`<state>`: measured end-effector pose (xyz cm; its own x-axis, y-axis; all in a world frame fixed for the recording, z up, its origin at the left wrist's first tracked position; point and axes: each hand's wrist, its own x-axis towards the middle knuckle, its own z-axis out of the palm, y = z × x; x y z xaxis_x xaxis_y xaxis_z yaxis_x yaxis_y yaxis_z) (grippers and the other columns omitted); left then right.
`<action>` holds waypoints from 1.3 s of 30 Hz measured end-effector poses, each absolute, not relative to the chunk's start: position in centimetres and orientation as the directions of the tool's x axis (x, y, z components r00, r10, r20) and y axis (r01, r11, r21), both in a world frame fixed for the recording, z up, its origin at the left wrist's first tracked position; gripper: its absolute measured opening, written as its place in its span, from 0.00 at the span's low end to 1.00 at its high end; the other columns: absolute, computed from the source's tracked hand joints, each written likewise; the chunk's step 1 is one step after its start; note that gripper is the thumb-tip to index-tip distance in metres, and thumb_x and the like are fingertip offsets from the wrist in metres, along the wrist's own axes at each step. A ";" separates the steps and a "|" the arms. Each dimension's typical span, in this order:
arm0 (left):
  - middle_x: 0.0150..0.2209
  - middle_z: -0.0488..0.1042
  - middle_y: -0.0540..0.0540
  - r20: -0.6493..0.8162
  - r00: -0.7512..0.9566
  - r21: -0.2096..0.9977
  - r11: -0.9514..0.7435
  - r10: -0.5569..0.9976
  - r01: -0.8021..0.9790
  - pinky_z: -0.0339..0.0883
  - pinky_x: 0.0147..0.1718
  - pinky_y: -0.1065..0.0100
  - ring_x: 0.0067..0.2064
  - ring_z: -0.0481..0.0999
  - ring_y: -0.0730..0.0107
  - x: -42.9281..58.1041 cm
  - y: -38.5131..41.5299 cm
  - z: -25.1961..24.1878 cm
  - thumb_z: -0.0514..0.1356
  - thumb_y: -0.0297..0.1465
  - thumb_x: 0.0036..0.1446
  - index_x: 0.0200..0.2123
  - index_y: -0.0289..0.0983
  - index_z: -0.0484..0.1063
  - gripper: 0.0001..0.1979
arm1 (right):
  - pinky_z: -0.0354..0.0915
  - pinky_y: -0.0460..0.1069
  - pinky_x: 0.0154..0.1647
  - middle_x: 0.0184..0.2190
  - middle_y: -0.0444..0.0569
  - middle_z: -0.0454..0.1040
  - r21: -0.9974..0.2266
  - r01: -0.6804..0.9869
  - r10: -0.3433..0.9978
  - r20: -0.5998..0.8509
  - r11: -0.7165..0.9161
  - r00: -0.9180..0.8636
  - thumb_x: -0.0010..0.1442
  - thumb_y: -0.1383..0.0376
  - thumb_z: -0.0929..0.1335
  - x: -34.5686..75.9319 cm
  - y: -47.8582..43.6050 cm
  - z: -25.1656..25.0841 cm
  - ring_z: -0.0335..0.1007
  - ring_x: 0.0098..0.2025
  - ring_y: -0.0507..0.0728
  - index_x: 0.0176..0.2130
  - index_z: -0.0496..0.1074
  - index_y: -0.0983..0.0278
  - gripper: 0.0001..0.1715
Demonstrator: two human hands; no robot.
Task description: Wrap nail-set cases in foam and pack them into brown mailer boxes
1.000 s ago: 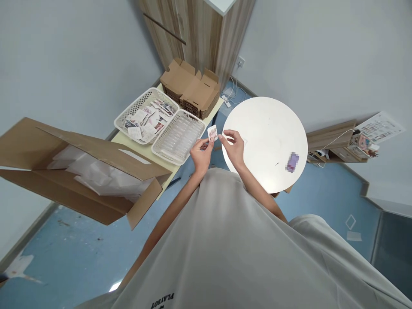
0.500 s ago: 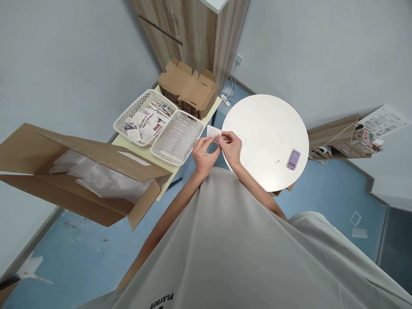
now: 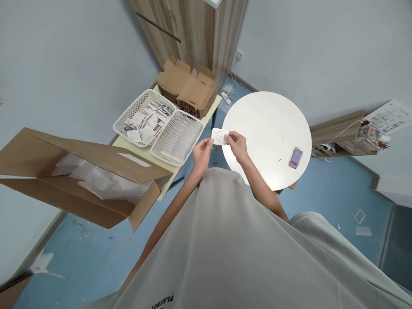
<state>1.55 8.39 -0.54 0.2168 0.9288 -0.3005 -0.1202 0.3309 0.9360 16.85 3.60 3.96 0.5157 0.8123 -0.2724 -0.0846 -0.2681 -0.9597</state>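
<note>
A small white card packet (image 3: 219, 136) is held up between both hands, its printed white side facing me. My left hand (image 3: 202, 153) pinches its lower left edge and my right hand (image 3: 237, 143) pinches its right edge. Both hands hover over the gap between the yellow table (image 3: 141, 152) and the round white table (image 3: 267, 128). Just left of my hands sits a white basket (image 3: 177, 136) of clear sleeves, and beyond it a second white basket (image 3: 144, 116) full of small packets.
A stack of flat brown cartons (image 3: 188, 88) lies at the yellow table's far end. A large open cardboard box (image 3: 77, 176) with white wrapping stands at left. A small purple item (image 3: 295, 158) lies on the round table. A wooden cabinet (image 3: 193, 30) stands behind, low shelves at right.
The packet was held by my left hand alone with its pink face showing. My right hand came in and took hold too, and the packet is now turned to its white printed side.
</note>
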 end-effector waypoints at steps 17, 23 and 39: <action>0.42 0.83 0.44 0.031 0.159 0.998 -0.039 0.987 0.053 0.72 0.37 0.66 0.35 0.77 0.70 1.6 7.8 1.7 0.71 0.52 0.66 0.43 0.40 0.87 0.21 | 0.83 0.55 0.52 0.48 0.53 0.87 -0.980 0.014 0.810 -0.156 -0.199 0.566 0.59 0.35 0.79 13.8 4.7 5.3 0.86 0.48 0.61 0.45 0.80 0.59 0.33; 0.40 0.81 0.45 0.252 0.194 0.935 -0.290 0.948 0.205 0.73 0.41 0.63 0.35 0.75 0.69 1.3 7.3 2.4 0.68 0.48 0.72 0.46 0.42 0.87 0.16 | 0.82 0.54 0.48 0.38 0.49 0.85 -0.980 -0.034 0.764 -0.174 -0.196 0.621 0.59 0.37 0.79 13.6 5.0 4.7 0.85 0.43 0.60 0.41 0.80 0.61 0.31; 0.45 0.86 0.41 -0.101 0.205 0.993 0.112 0.974 -0.044 0.80 0.49 0.60 0.47 0.86 0.59 1.4 7.9 -0.6 0.70 0.56 0.66 0.48 0.40 0.83 0.25 | 0.82 0.55 0.46 0.37 0.47 0.84 -0.945 -0.199 0.792 -0.327 -0.261 0.515 0.56 0.39 0.81 17.4 2.9 3.7 0.81 0.42 0.58 0.40 0.81 0.60 0.30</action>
